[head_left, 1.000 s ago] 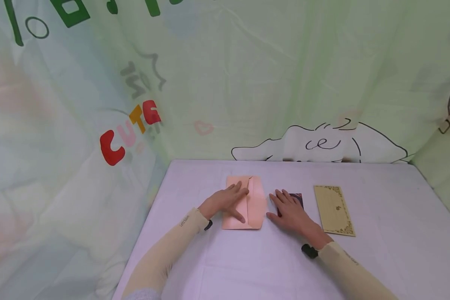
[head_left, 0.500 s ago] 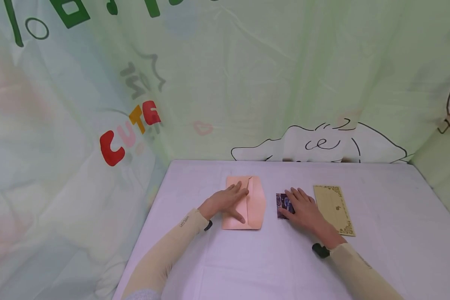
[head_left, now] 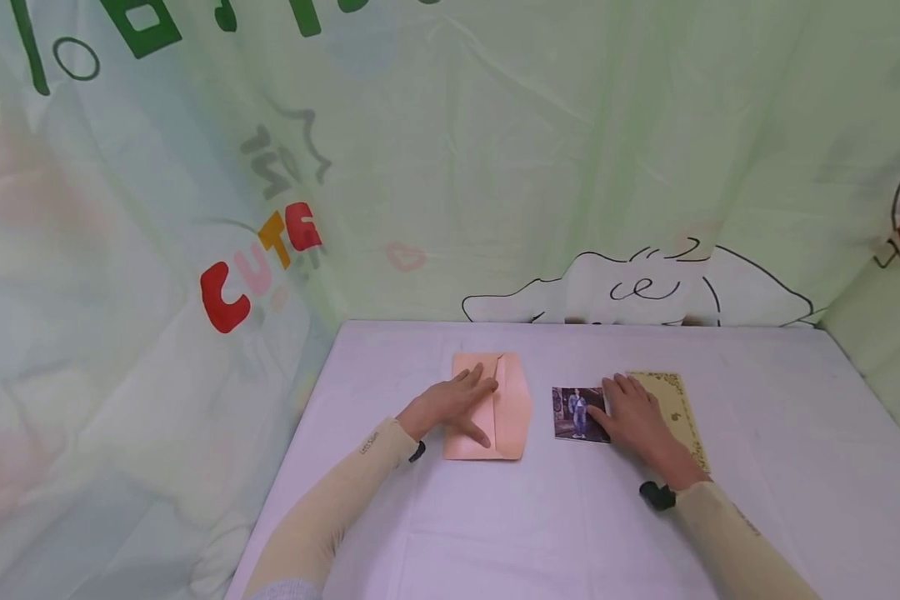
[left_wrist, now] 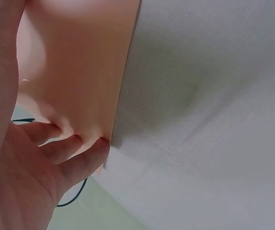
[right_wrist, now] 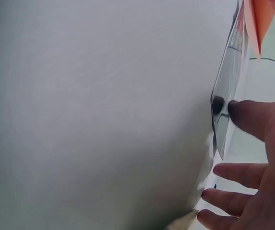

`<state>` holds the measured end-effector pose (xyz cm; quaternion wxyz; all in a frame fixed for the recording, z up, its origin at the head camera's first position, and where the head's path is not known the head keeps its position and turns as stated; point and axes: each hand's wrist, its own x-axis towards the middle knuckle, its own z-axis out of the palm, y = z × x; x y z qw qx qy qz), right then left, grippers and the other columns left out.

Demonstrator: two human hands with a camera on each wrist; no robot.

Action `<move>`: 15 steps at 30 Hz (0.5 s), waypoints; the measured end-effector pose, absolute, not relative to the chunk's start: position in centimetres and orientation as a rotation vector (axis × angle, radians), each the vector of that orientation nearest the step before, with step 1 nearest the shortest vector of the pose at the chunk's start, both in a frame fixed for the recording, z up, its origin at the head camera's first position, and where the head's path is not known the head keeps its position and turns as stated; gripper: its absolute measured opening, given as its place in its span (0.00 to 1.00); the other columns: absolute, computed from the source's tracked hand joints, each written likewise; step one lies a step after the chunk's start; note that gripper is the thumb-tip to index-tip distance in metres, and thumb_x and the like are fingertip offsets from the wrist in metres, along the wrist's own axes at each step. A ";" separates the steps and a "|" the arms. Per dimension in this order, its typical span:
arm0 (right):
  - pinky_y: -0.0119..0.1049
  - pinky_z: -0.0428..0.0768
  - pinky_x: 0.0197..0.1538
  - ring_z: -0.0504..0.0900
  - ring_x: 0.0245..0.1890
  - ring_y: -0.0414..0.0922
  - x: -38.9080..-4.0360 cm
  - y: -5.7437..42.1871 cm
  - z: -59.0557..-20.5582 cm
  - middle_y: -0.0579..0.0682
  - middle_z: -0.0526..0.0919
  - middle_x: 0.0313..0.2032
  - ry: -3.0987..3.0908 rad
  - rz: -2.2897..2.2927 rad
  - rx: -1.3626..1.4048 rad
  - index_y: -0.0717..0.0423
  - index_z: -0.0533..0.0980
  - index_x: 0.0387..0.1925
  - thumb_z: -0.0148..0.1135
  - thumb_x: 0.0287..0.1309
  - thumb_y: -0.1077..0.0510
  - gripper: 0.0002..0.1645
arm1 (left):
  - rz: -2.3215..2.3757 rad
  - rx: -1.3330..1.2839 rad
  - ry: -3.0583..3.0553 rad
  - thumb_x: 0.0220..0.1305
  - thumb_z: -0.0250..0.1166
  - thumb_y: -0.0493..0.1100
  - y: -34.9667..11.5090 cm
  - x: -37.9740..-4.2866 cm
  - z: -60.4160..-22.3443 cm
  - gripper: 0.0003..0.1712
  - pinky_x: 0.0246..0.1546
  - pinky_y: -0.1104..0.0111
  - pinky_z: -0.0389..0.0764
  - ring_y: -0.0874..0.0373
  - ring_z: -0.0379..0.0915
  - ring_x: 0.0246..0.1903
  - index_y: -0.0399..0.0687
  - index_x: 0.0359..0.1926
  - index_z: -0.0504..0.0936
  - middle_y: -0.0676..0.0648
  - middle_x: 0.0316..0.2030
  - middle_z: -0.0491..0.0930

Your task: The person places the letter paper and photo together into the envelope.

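A pink envelope (head_left: 514,421) lies on the table with its flap side up and its flap end to the right. My left hand (head_left: 452,402) rests on it, fingers spread. The left wrist view shows those fingertips pressing the envelope (left_wrist: 79,62) near its edge. To the right is a photo (head_left: 568,413) of a standing figure, lying flat. My right hand (head_left: 640,423) is at the photo's right end. In the right wrist view the thumb (right_wrist: 252,117) touches the photo (right_wrist: 227,81), while the other fingers extend past its end. This hand partly covers a yellow card (head_left: 675,408).
The yellow card has a dark ornamental border and lies flat beside the right hand. A white cloth covers the table (head_left: 495,525). Behind it hangs a printed curtain (head_left: 540,167), and another curtain side (head_left: 120,375) stands at the left.
My right hand has slid to the right from on top of the photo, uncovering most of it, and now covers part of the yellow card. The left hand and envelope have stayed put.
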<state>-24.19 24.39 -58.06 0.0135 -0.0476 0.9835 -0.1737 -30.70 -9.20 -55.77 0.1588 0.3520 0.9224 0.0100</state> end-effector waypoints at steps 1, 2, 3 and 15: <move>0.72 0.53 0.69 0.53 0.72 0.73 -24.3 24.4 -58.1 0.77 0.57 0.70 3.063 -0.553 -0.142 0.71 0.63 0.69 0.59 0.69 0.47 0.39 | 0.034 1.007 2.635 0.45 0.68 0.80 -9.2 -30.7 -55.8 0.63 0.60 0.50 0.77 0.38 0.52 0.76 0.62 0.75 0.52 0.38 0.80 0.42; 0.72 0.53 0.69 0.53 0.72 0.73 -24.3 24.4 -58.1 0.77 0.58 0.70 3.062 -0.565 -0.140 0.71 0.64 0.68 0.60 0.69 0.48 0.38 | 0.040 1.009 2.633 0.44 0.68 0.80 -9.2 -30.7 -55.8 0.63 0.60 0.50 0.77 0.38 0.52 0.76 0.62 0.75 0.53 0.38 0.80 0.42; 0.72 0.53 0.69 0.53 0.72 0.73 -24.4 24.4 -58.2 0.77 0.58 0.70 3.061 -0.580 -0.136 0.70 0.65 0.66 0.61 0.68 0.48 0.37 | 0.044 1.009 2.633 0.44 0.68 0.80 -9.2 -30.7 -55.8 0.63 0.60 0.50 0.77 0.38 0.52 0.76 0.62 0.75 0.53 0.38 0.80 0.42; 0.56 0.72 0.46 0.74 0.44 0.62 -24.9 24.3 -58.8 0.67 0.77 0.43 3.126 -0.809 -0.203 0.68 0.67 0.52 0.67 0.62 0.57 0.25 | 0.039 1.012 2.643 0.43 0.68 0.81 -9.2 -30.7 -55.5 0.62 0.58 0.51 0.78 0.38 0.53 0.76 0.62 0.73 0.54 0.37 0.80 0.44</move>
